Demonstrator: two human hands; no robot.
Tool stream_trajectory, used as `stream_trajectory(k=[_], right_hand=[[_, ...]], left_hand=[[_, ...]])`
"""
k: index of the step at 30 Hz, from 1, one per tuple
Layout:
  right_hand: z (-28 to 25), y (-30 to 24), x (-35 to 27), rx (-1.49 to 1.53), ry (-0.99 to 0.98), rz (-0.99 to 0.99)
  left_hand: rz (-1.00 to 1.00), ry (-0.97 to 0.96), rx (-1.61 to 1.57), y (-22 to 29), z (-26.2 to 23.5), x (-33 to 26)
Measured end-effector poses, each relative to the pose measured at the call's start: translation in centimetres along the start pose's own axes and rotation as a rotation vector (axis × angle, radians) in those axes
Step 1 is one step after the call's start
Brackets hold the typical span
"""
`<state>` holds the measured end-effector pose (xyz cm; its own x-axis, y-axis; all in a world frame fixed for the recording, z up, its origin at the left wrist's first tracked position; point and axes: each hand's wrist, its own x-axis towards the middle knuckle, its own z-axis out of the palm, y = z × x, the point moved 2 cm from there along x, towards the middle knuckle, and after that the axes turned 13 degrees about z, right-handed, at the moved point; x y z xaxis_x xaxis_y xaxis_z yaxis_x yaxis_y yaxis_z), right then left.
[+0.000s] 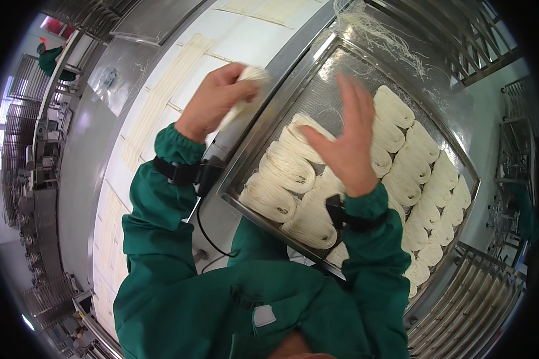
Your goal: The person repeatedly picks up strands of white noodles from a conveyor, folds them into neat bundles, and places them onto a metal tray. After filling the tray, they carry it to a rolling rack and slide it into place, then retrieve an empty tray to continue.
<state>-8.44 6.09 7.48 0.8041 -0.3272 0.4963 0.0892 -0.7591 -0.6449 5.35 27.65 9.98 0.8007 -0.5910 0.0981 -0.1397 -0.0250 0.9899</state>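
My left hand (pixel 212 99) is closed around a folded bundle of pale noodles (pixel 254 74), held up between the white belt and the tray. The bundle is slightly blurred. Over the metal mesh tray (pixel 348 63) hovers my right hand (pixel 350 149), thumb and fingers apart and nothing in it, its fingertips smeared by motion. Rows of folded noodle bundles (pixel 287 166) lie in the tray below and to the right of that hand. Some of them are hidden behind my right hand and forearm. The tray's far left part shows bare mesh.
To the left, a white conveyor belt (pixel 194 24) carries flat strips of noodles (pixel 161 99). Loose noodle strands (pixel 380 36) lie beyond the tray's far edge. Metal racks (pixel 461 299) stand at the right. A person in green (pixel 54 63) is far off at the upper left.
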Motion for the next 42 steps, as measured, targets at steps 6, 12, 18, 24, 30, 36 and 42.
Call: stream_trajectory(k=[6,12,18,24,30,36,42], right_hand=[[5.4,2.0,4.0,0.020,0.052,0.151],[6.1,12.8,1.1,-0.317,-0.292,0.360],[7.0,14.7,-1.7,-0.464,-0.264,0.233],[3.6,15.0,-2.3,-0.172,-0.112,0.202],[1.7,15.3,-2.4,-0.018,0.004,0.275],[3.3,15.4,-2.9,-0.068,-0.066,0.154],[4.1,17.0,-3.2,-0.286,-0.075,0.144]], left_hand=[[0.081,-0.156,-0.369,2.3,6.6,7.2],[-0.073,-0.048,-0.454,-7.9,2.5,12.5],[-0.210,0.046,-0.108,-13.1,1.3,11.2],[-0.058,-0.248,0.171,-7.9,7.6,9.3],[-0.054,-0.551,0.067,-10.5,14.2,9.6],[0.548,-0.212,0.776,-13.9,13.5,9.7],[0.544,-0.199,1.075,-15.4,11.7,8.7]])
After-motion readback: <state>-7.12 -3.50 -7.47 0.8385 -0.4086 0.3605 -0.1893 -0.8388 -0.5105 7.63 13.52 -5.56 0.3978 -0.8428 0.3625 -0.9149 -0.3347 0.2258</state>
